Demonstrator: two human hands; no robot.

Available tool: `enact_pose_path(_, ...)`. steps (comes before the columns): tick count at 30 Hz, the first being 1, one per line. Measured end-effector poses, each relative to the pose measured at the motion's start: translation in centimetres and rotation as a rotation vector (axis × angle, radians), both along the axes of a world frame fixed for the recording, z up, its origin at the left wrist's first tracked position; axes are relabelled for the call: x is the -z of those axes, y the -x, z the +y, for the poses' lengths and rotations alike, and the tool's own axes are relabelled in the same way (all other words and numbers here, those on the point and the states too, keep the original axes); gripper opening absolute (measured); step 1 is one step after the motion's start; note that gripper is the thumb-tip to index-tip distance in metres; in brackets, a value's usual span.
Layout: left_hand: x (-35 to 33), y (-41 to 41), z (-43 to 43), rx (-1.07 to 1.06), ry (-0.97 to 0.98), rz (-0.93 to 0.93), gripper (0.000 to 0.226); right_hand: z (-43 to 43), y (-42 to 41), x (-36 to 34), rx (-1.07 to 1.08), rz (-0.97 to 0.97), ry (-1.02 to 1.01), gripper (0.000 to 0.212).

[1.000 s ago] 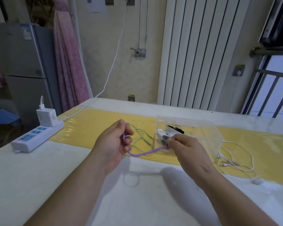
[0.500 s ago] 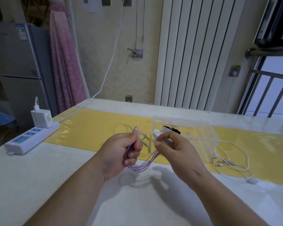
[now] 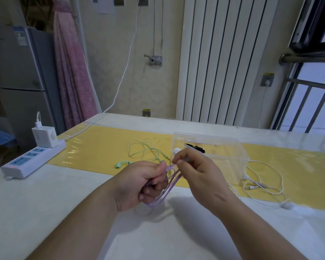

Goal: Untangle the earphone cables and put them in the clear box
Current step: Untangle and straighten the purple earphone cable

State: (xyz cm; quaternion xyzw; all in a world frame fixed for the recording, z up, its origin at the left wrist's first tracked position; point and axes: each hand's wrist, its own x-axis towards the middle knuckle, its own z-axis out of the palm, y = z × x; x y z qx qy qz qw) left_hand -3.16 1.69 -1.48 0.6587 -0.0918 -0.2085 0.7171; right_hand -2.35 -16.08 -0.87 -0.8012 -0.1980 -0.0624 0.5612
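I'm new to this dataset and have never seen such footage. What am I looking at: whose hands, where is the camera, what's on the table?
There is no machine here. A person works with bare hands, and the one picture comes from a wide-angle camera worn on their head, looking forward and down. The left hand grips a looped purple earphone cable, and the right hand pinches its upper end. On the table a yellow mat carries green earphones and a clear box holding something dark and white. White earphones lie to its right, and a power strip sits at the left.
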Motion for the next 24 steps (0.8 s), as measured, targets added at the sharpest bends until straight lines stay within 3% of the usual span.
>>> enact_pose_path(6, -0.05, -0.05, 0.22, 0.027, 0.081, 0.068, 0.043, -0.15, -0.01, 0.25, -0.081, 0.084, -0.046, 0.022)
enact_pose_path(12, 0.00, -0.05, 0.16, 0.037, 0.082, 0.086, 0.043, -0.18, 0.11, 0.18, -0.046, -0.012, 0.059, 0.011)
enact_pose_path(19, -0.28, 0.14, -0.11, 0.010, 0.127, 0.138, 0.043, 0.30, 0.17, 0.18, 0.066, -0.041, 0.203, 0.018)
enact_pose_path(22, -0.52, 0.34, -0.25, -0.001, 0.158, 0.050, 0.031, 0.55, 0.01, -0.06, 0.141, 0.079, 0.029, 0.022)
enact_pose_path(24, -0.46, 0.30, -0.25, -0.021, 0.170, -0.056, 0.011, 0.40, -0.01, -0.35, 0.122, 0.230, -0.154, 0.020)
